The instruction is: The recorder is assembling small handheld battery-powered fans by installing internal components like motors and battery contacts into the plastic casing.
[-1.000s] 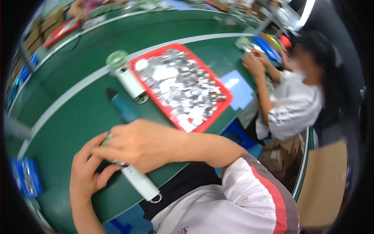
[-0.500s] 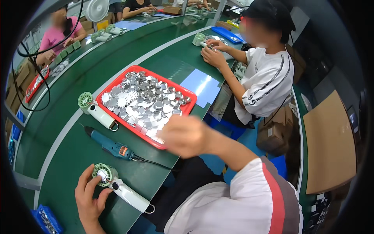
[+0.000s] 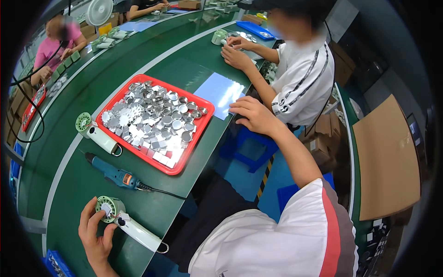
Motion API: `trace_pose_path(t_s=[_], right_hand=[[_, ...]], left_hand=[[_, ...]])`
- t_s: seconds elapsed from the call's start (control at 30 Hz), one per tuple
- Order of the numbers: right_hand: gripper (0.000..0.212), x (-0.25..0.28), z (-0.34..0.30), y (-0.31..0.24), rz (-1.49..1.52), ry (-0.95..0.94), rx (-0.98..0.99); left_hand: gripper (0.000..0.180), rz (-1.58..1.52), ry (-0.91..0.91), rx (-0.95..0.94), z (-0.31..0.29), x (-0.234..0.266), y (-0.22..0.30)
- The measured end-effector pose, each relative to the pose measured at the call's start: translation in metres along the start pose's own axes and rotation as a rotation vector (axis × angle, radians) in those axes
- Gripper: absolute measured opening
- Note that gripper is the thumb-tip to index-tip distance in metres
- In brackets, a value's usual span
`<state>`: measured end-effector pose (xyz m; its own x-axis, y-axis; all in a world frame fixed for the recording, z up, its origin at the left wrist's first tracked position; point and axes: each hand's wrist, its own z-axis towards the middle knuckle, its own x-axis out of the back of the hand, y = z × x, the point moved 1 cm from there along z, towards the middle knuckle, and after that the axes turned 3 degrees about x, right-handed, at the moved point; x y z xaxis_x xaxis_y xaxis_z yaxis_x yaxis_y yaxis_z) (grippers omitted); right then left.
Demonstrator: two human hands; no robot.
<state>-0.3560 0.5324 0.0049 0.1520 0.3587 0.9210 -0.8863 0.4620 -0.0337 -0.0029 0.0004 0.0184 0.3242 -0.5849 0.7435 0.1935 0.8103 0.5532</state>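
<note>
One handheld fan (image 3: pixel 138 235): sits at the near edge of the green workbench (image 3: pixel 69 184), round pale-green head (image 3: pixel 119 205) toward upper left, white handle slanting down to the right, wire loop (image 3: pixel 165 248) at the bench edge; lifted or resting, cannot tell.
Left hand (image 3: pixel 94 233): grips the fan head from its left side, fingers curled over the rim, one fingertip at the pale square piece in the hub.
Right hand (image 3: pixel 254 115): extends to the right, fingers loosely spread and unclosed, tips at the near corner of the light-blue sheet (image 3: pixel 212 92); contact cannot be told.
Electric screwdriver (image 3: pixel 110 171): lies between both fans, teal body, bit toward upper left, black cord (image 3: pixel 164 190) running to the bench edge.
Red tray (image 3: pixel 171 171): holds heaped metal cups (image 3: pixel 186 136), toothed discs and flat square pieces.
Second fan (image 3: pixel 102 140): lies just left of the tray, green head toward upper left.
Co-worker (image 3: pixel 302 78): sits at right in a striped white shirt, hands at another green-headed fan (image 3: pixel 219 37).
Blue stool (image 3: pixel 251 150): stands on the floor below the bench.
</note>
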Motion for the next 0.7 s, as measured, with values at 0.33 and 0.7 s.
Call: trace_pose_path(t_s=[0.33, 0.7], right_hand=[[0.043, -0.009, -0.004, 0.000, 0.000, 0.090, 0.083], [0.033, -0.008, 0.000, -0.009, -0.121, 0.163, 0.174]], left_hand=[[0.040, 0.013, -0.012, 0.009, -0.001, 0.001, 0.001], [0.039, -0.003, -0.013, 0.024, -0.002, 0.003, 0.001]])
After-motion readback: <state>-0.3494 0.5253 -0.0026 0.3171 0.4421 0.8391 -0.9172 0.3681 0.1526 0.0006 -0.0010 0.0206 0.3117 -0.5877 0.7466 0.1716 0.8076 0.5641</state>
